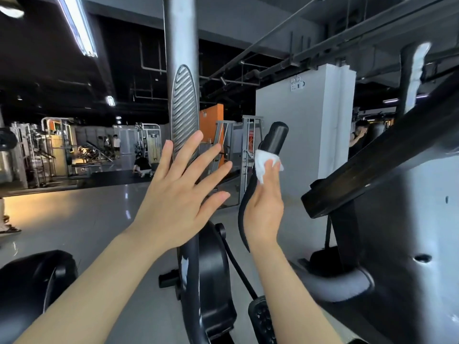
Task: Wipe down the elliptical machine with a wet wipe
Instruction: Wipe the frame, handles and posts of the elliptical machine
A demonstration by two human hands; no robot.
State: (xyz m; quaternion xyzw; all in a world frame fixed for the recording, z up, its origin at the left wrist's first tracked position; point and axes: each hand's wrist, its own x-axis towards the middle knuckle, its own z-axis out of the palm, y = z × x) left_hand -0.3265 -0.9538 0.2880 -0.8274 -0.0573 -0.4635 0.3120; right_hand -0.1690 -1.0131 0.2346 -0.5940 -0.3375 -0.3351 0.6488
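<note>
Left hand splayed open before grey post, right hand pressing wipe on black handle (pedal below)

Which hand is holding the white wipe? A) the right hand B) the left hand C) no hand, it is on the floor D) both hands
A: the right hand presses the white wipe around the black handlebar, while the left hand is spread open and holds nothing.
</note>
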